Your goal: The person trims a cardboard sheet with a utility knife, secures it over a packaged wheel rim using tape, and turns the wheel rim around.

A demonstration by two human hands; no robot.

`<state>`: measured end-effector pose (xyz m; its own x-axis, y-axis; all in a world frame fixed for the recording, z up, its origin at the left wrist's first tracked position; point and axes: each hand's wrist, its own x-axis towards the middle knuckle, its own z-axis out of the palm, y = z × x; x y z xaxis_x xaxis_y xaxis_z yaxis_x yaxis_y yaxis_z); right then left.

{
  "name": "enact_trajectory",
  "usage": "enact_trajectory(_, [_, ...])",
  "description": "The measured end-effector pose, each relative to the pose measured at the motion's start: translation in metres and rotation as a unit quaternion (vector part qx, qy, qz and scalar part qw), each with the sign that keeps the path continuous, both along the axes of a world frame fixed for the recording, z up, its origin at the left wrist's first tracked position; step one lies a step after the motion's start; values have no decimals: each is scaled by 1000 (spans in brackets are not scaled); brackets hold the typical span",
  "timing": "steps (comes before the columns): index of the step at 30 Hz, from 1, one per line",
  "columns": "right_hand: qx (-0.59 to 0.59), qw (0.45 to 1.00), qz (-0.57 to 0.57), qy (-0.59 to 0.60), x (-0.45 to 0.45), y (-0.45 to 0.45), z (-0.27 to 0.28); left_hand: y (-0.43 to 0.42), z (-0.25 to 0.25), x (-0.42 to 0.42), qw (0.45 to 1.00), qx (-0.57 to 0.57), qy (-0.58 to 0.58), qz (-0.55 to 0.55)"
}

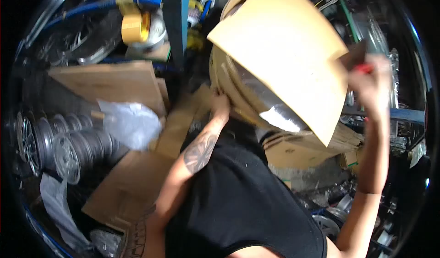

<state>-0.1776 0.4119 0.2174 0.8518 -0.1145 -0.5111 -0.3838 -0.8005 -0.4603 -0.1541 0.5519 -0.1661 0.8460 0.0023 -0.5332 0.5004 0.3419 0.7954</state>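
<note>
A large sheet of cardboard [284, 52], brightly lit, lies tilted over a round wheel-like object [247, 86] wrapped in brown material. Against the lower left edge of that wrapped object is my left hand [221, 105], its fingers curled at the edge and partly hidden. Raised at the right edge of the cardboard, my right hand [370, 81] is blurred by motion, closed around a tool [362, 67] with a red part and a dark end. The exact kind of tool is too blurred to tell.
Metal wheel rims [68, 155] lie at the left, beside a crumpled whitish plastic sheet [133, 124]. Rolls of yellow tape [133, 28] hang at the upper left. Cardboard pieces [126, 187] lie around my body, and a blue bar [408, 115] crosses at the right.
</note>
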Motion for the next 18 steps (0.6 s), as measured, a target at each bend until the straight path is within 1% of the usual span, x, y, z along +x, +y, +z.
enact_trajectory(1, [-6, 1000, 14, -9, -5, 9, -3, 9, 21, 0, 995, -96, -2, -16])
enact_trajectory(2, [-29, 999, 33, -19, -6, 27, -14, 12, 32, 2, 996, -80, -25, -26])
enact_trajectory(3, [-92, 994, 59, -5, -2, 61, -16, 15, 33, 4, 996, -52, -20, -73])
enact_trajectory(4, [-186, 970, 135, -78, -10, 60, -62, 17, 34, 5, 993, -25, -10, -115])
enact_trajectory(5, [-196, 948, 167, -185, -12, 63, -98, 16, 32, 0, 988, 0, 10, -155])
enact_trajectory(6, [-209, 945, 144, -208, -13, 63, -133, 3, 3, -4, 993, 6, -15, -114])
enact_trajectory(7, [-231, 943, 142, -193, -14, 70, -138, -7, -27, -3, 989, 3, -12, -147])
enact_trajectory(9, [-285, 931, 137, -182, -1, 81, -140, -12, -7, -4, 995, -4, -26, -94])
enact_trajectory(10, [-303, 932, 139, -145, 7, 81, -138, -9, 11, -5, 996, -23, -22, -85])
enact_trajectory(12, [-346, 908, 202, -120, 23, 82, -134, -2, 34, -9, 996, -63, -8, -70])
enact_trajectory(14, [-377, 884, 254, -107, 32, 79, -144, 0, 29, -9, 986, -153, -8, -63])
enact_trajectory(15, [-385, 879, 256, -114, 32, 81, -152, 1, 22, -14, 979, -198, -6, -58])
enact_trajectory(17, [-398, 872, 259, -122, 28, 85, -166, -4, 9, -16, 981, -186, -12, -48])
enact_trajectory(18, [-377, 887, 225, -145, 30, 87, -158, -8, 3, -17, 983, -180, -16, -45])
